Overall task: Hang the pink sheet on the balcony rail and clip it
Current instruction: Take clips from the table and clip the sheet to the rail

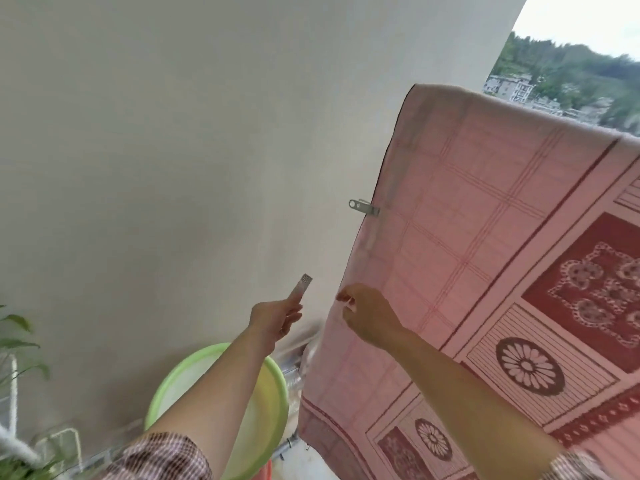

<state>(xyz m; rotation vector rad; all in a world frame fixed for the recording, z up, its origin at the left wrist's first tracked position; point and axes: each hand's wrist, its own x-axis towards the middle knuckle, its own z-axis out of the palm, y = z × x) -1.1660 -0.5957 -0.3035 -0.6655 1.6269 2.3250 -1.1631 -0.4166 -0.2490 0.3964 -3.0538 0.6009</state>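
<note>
The pink sheet [485, 237], patterned with dark red squares and flowers, hangs draped over the balcony rail, which it hides, filling the right half of the view. A metal clip [363, 207] is fastened on the sheet's left edge about halfway down. My left hand [277, 317] holds a second metal clip [300, 291] that points up toward the wall, a short way left of the sheet. My right hand [367, 315] pinches the sheet's left edge below the fastened clip.
A plain cream wall [207, 150] fills the left and centre. A green basin [207, 393] lies low beside the sheet, with a wire rack and plant leaves [20, 341] at the far left. Hills and buildings [554, 84] show beyond the sheet's top.
</note>
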